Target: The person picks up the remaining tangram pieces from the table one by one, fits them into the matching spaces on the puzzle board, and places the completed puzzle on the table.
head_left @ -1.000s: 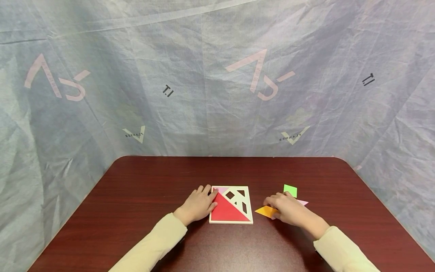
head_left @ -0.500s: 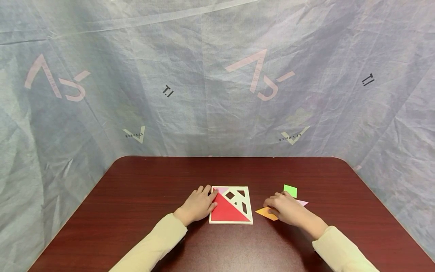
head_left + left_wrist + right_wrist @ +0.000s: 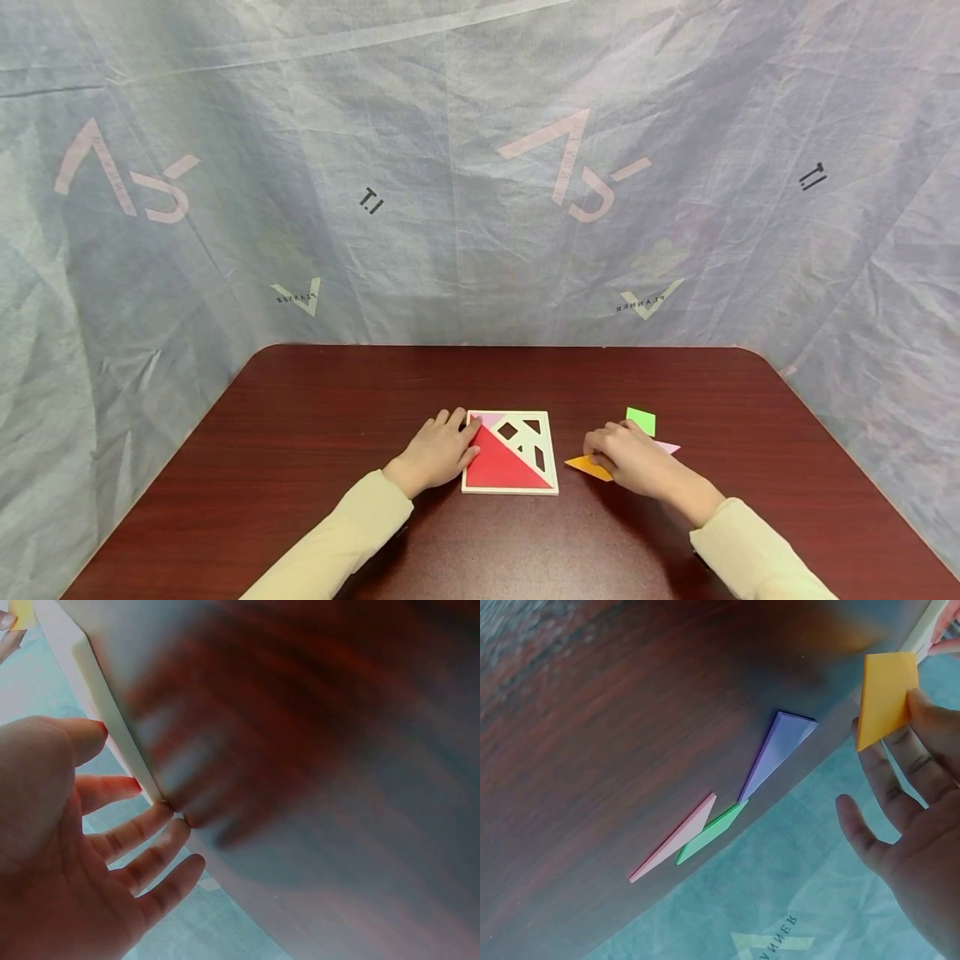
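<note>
A square white tangram tray (image 3: pixel 552 450) lies on the table, its lower-left half filled with red (image 3: pixel 501 467) and a pink piece (image 3: pixel 491 418) in its upper-left corner. Dark cut-outs show in the unfilled part. My left hand (image 3: pixel 437 448) rests along the tray's left edge, thumb and fingers extended, fingertips at the side in the left wrist view. To the right of the tray, my right hand (image 3: pixel 630 457) pinches an orange tangram piece (image 3: pixel 889 697) between thumb and fingers, close over the table. The piece (image 3: pixel 588 467) sticks out to the left of that hand.
Beyond the right hand lie a green piece (image 3: pixel 641 421) and a pink triangle (image 3: pixel 667 447), partly hidden by the hand. A purple piece (image 3: pixel 776 754) shows beside them in the right wrist view. A grey cloth (image 3: pixel 465 250) hangs behind the table (image 3: pixel 345 375).
The orange piece has been turned and tilted in my right fingers, first showing more of its face, then less. My right hand has shifted only slightly. The left hand and tray stay put.
</note>
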`<state>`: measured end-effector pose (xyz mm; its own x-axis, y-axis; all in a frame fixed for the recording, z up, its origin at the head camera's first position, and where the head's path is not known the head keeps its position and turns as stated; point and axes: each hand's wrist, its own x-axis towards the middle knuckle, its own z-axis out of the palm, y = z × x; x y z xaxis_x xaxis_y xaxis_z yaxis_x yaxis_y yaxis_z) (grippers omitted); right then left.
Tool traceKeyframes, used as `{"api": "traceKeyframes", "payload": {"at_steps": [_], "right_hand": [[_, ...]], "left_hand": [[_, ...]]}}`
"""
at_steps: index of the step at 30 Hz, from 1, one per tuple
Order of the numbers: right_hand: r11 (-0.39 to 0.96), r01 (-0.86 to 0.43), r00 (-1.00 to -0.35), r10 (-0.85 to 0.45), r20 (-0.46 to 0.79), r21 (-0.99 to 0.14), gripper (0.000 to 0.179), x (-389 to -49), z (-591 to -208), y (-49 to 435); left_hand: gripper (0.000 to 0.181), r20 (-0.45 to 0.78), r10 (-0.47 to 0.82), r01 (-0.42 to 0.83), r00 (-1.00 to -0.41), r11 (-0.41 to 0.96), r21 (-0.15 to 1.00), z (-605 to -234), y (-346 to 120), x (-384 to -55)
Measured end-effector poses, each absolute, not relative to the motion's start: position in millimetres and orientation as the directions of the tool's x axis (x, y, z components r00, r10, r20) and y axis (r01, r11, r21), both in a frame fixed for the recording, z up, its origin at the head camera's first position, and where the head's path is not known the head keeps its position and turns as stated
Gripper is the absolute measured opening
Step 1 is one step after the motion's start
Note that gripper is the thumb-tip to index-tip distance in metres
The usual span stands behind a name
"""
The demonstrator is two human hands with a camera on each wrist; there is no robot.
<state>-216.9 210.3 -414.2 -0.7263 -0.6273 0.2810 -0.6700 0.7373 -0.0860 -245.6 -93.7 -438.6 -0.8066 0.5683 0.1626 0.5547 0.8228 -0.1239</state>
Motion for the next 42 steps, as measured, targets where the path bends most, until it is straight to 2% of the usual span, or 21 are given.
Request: {"api": "traceKeyframes", "payload": {"at_steps": [17,33,42], "right_hand": [[0.753,-0.654,-0.725,-0.601,0.335,-0.064,0.018,-221,-411,205],[0.759,-0.650,-0.691,-0.577,0.436,-0.025,0.022,-227,-407,197],[0.763,-0.647,-0.676,-0.562,0.478,-0.018,0.018,-230,-404,189]], "left_hand": [[0.044,0.166,0.573,0.559,-0.803,0.819,-0.124,-438,-94,-246],[0.043,0.155,0.563,0.549,-0.812,0.826,-0.124,-437,-93,-246],[0.043,0.148,0.563,0.550,-0.813,0.826,-0.123,-437,-93,-246]]}}
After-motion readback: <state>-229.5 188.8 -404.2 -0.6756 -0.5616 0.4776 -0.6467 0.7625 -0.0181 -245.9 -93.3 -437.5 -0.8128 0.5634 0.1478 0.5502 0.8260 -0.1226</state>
